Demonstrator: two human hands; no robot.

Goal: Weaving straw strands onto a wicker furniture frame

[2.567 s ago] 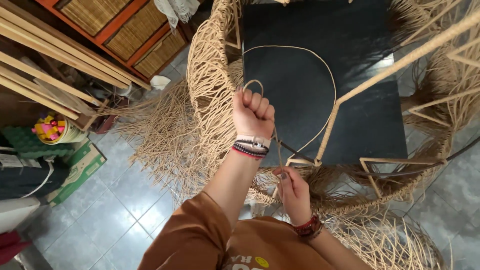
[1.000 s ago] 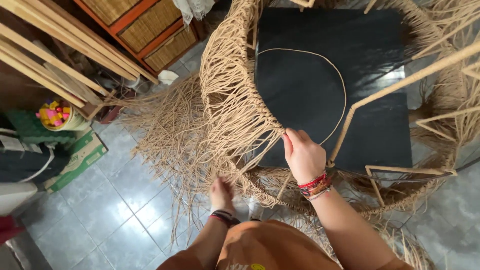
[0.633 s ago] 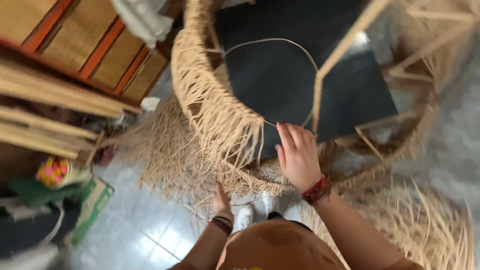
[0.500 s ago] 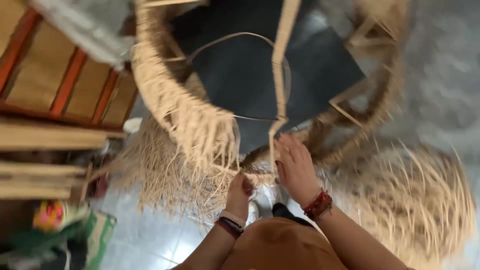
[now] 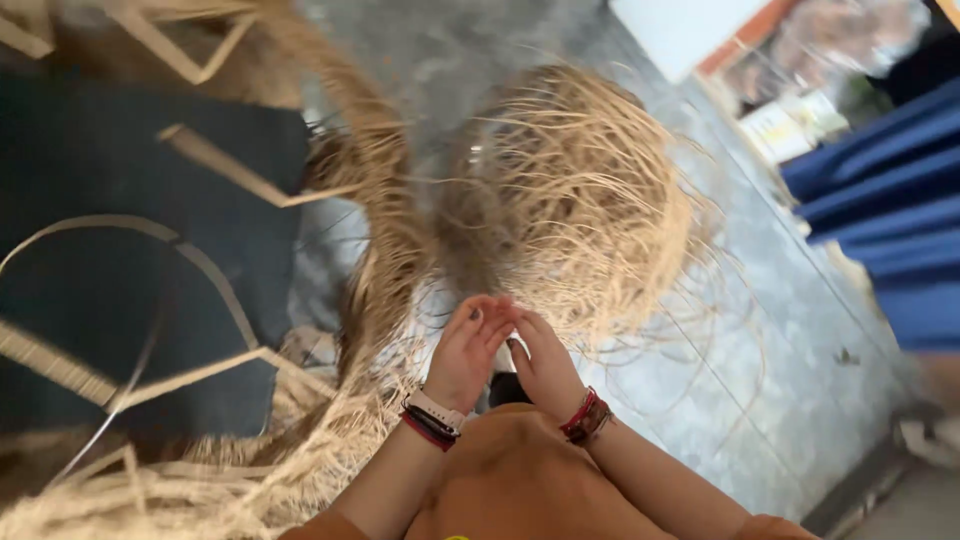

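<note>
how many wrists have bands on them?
2. The left hand has a stack of bands at its wrist, light, dark and red. The right hand has red and dark bands. The exact number of bands is too blurred to tell.

A blurred pale rectangular sheet or sign [image 5: 785,130] leans at upper right, beside blue fabric [image 5: 880,200]

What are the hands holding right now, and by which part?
It cannot be told: the left hand and right hand meet fingertip to fingertip beside loose straw fibres, motion-blurred.
</note>
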